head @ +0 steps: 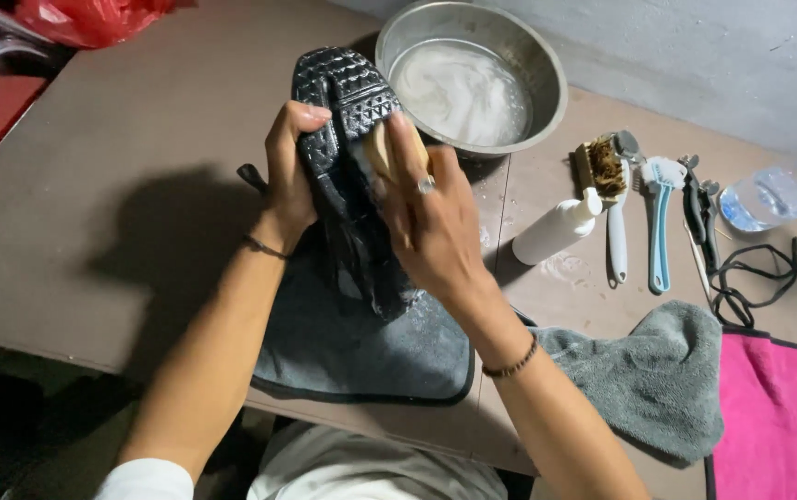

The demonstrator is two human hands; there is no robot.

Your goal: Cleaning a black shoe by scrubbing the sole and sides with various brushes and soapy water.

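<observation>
Gripping a black rubber-soled shoe (354, 176) sole-up over a dark grey mat (361, 352) on the brown table (121, 185), the left hand (289, 171) clamps its edge. The right hand (431, 218) is closed on a wooden-backed brush (382, 148) pressed to the sole. Just behind stands a round steel bowl of soapy water (473, 79); a white plastic bottle (556, 227) lies to the right.

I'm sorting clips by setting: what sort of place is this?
Probably a home or small workshop shoe-cleaning spot: a plain table with a metal bowl of soapy water, brushes, and a black shoe scrubbed over a grey mat.
</observation>
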